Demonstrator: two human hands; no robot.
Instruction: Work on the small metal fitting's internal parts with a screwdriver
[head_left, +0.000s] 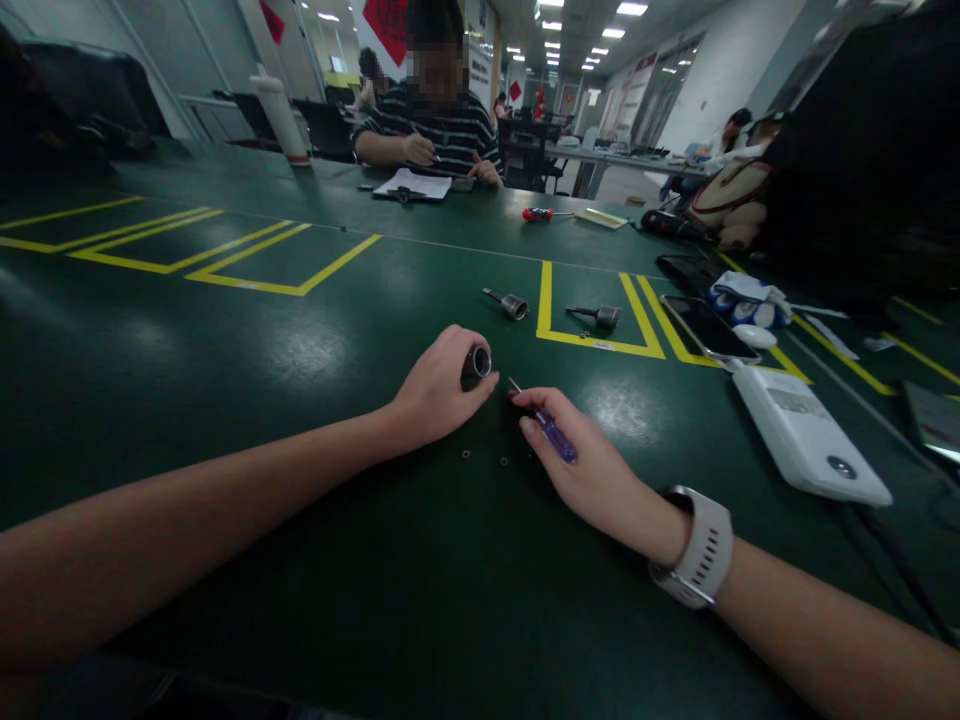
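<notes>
My left hand (439, 385) is closed around a dark metal cylinder (478, 364) whose open, ring-shaped end faces right. In my right hand (574, 450) is a small screwdriver (555, 436) with a purple handle, its thin tip pointing up and left, a short way from the cylinder. Two small nut-like rings lie on the green table below my hands, one ring (466, 454) to the left and another ring (504, 461) to the right. Beyond my hands lies a metal hole cutter (512, 304) with a shank; a similar hole cutter (600, 315) rests inside a yellow taped box.
A white power bank (810, 435) and a phone (709, 328) lie at the right. Farther back are a red screwdriver (538, 214), a clipboard (412, 186) and a white tumbler (283, 118). Across the table sits a person in a striped shirt (450, 140), holding a pen.
</notes>
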